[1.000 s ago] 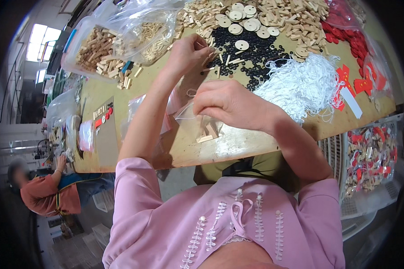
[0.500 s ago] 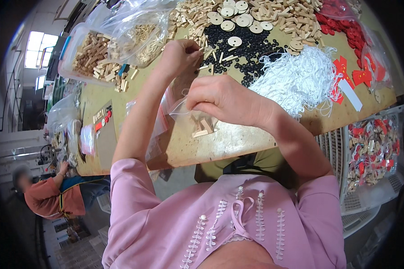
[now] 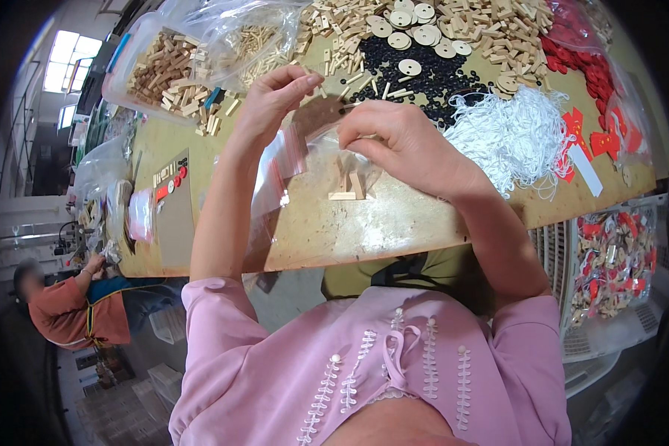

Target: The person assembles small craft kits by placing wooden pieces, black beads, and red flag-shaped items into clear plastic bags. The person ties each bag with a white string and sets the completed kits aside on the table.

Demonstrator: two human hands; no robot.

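Observation:
My left hand (image 3: pixel 275 98) is raised at the near left side of the small black ring-like pieces (image 3: pixel 394 65), thumb and fingers pinched on a thin wooden stick (image 3: pixel 322 91). Closed at the mouth of a clear plastic bag (image 3: pixel 321 157), my right hand (image 3: pixel 405 137) holds it up in front of me. Several wooden blocks (image 3: pixel 357 184) rest in the lower part of that bag. Loose sticks (image 3: pixel 399 94) lie beyond both hands. Under my left forearm are more flat clear bags (image 3: pixel 275 189) with red edging.
A white heap of string (image 3: pixel 502 137) lies at the right, beside red pieces (image 3: pixel 583 70) and red cards (image 3: pixel 574 130). Wooden discs (image 3: pixel 424 33) and blocks cover the back. A plastic tub of blocks (image 3: pixel 156 78) stands back left; a crate (image 3: pixel 613 260) is lower right. Another person (image 3: pixel 78 308) works far left.
My left hand has drawn back leftward from the black pieces with the thin stick. My right hand keeps its hold on the bag, whose blocks now show more plainly. The view has shifted slightly.

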